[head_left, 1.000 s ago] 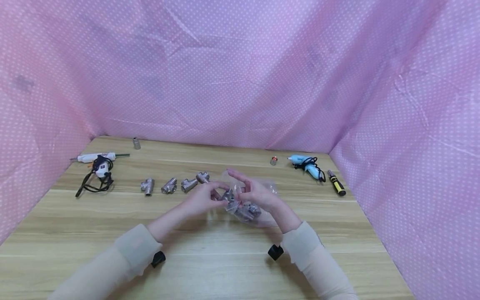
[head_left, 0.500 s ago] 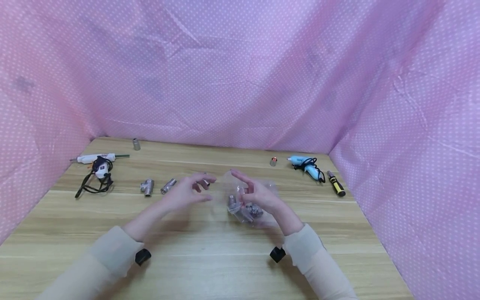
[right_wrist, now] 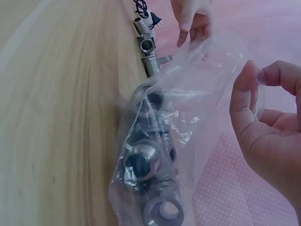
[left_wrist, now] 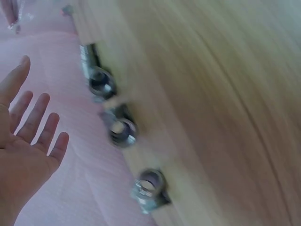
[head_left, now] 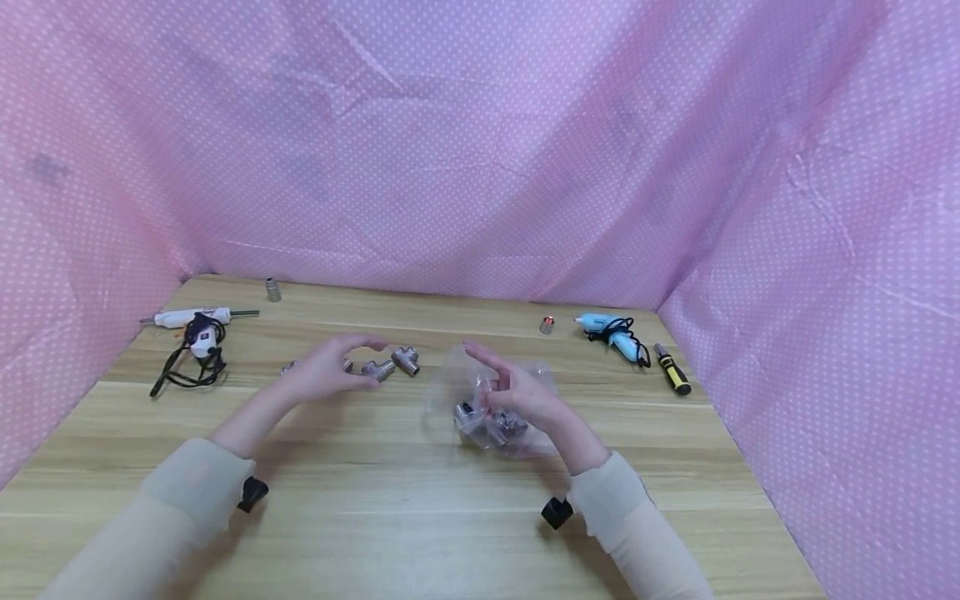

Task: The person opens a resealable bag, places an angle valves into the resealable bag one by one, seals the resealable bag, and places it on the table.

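Note:
My left hand (head_left: 324, 373) hovers over the row of metal tee pipe fittings (head_left: 406, 361), holding nothing. In the left wrist view the fingers (left_wrist: 33, 120) are spread and relaxed, and several fittings (left_wrist: 123, 133) lie beside them. My right hand (head_left: 522, 395) pinches the rim of a clear plastic bag (right_wrist: 202, 101) between thumb and fingers, keeping its mouth raised. Inside the bag more metal fittings (right_wrist: 141, 160) show through the film. Part of the row is hidden behind my left hand in the head view.
A white soldering iron (head_left: 193, 316) with a black cord lies at the left. A metal cylinder (head_left: 273, 289) stands at the back left, and another short metal piece (head_left: 547, 325) at the back right. A blue glue gun (head_left: 617, 333) and a yellow-black screwdriver (head_left: 674, 372) lie right.
My left hand has drawn out from the bag's mouth and moved left over the row of fittings. The right hand keeps its hold on the bag, nearly still.

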### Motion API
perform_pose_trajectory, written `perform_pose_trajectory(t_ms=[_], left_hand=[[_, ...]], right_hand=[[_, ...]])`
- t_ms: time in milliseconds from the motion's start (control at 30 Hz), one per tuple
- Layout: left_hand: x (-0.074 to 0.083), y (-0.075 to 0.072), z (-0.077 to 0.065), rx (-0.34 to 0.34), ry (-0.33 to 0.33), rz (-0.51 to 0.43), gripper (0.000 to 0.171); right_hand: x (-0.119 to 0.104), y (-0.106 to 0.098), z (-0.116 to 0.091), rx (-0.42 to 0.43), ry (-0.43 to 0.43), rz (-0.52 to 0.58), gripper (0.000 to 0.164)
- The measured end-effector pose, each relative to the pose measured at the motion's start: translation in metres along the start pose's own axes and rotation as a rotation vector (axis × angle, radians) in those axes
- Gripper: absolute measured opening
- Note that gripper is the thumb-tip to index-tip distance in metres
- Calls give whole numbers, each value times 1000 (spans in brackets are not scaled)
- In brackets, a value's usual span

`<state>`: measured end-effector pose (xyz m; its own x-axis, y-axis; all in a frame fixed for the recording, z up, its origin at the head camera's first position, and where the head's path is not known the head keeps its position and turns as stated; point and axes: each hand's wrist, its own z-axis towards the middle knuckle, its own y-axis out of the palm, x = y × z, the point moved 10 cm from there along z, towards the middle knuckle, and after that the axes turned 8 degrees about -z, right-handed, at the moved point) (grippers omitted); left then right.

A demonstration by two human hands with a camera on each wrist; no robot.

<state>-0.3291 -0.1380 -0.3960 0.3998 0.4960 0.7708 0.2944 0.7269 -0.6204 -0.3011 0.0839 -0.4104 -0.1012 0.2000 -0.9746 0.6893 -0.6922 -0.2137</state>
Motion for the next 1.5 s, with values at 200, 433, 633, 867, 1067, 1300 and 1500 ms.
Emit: perform_pose_trajectory(t_ms=[200, 433, 633, 867, 1067, 1300, 1500], left_hand=[[-20, 1, 2, -32, -12, 45, 61], [-39, 5, 8, -69, 11, 77, 61], [-44, 10, 13, -92, 44, 88, 56], [-44, 15, 14, -122, 45, 94, 38], [-49, 16, 16, -120, 20, 108, 33], [-48, 15, 16, -108, 28, 84, 30], [-45, 12, 13, -98, -18, 43, 30]], right_hand=[[5, -1, -1, 8, 10, -3, 85], [5, -1, -1, 8, 7, 0, 85], [6, -3, -1, 21, 30, -24, 85], [10, -4, 0, 30, 56, -32, 84], [8, -2, 1, 18, 49, -22, 83], [7, -1, 3, 18, 52, 0, 83], [7, 0, 4, 12, 56, 10, 82]])
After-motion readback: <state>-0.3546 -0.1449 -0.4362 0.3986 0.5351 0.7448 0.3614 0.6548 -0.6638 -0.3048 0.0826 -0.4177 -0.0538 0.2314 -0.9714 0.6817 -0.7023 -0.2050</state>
